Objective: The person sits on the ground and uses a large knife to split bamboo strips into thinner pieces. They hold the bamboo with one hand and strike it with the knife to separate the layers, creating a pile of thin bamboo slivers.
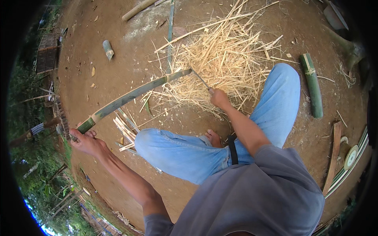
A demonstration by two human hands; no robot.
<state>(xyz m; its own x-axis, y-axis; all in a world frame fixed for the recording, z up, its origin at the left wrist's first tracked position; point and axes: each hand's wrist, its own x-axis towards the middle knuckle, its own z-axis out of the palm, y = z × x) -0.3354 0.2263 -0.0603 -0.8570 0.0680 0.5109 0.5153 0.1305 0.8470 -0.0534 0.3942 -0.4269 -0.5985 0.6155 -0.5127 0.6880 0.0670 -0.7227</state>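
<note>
My left hand [88, 141] is closed around the near left end of a long split bamboo strip [134, 93], green with pale cut edges and raised nodes. The strip slopes up to the right, in front of my bent left knee. In my right hand [219, 98] is the handle of a knife [201, 80] with a thin dark blade. The blade's tip meets or lies very near the strip's far end; I cannot tell if it cuts in. Behind the knife spreads a heap of pale bamboo shavings [224, 53].
Cut bamboo slats [125, 131] lie by my left knee. A green bamboo section [313, 88] rests to the right, beyond my right knee. A short bamboo piece [108, 50] sits far left on the dirt. A wooden board [333, 155] and a round pale disc [351, 157] lie at the right.
</note>
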